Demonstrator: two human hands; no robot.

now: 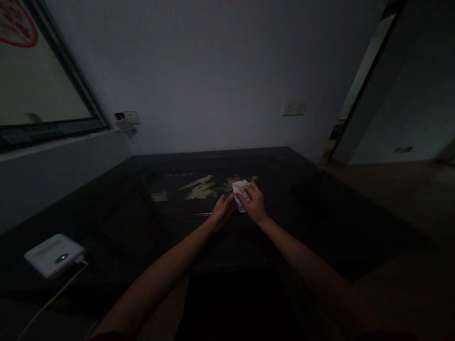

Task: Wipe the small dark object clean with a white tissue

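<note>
In the dim head view both hands meet over the middle of a dark table. My left hand (pixel 223 210) is closed around a small dark object (pixel 228 193), its kind too dark to make out. A crumpled white tissue (pixel 240 189) is pinched in my right hand (pixel 255 203). The tissue lies against the right side of the dark object, partly covered by the right fingers. Beneath and behind the hands, the table (pixel 142 173) bears a picture of a bird and flowers (pixel 201 187).
A white box-shaped device (pixel 55 253) with a white cable (pixel 53 298) sits at the table's left front. Wall sockets (pixel 293 109) are behind the table, and another socket with a plug (pixel 126 121) is at left. A window (pixel 42 85) is at upper left, a doorway (pixel 362 80) at right.
</note>
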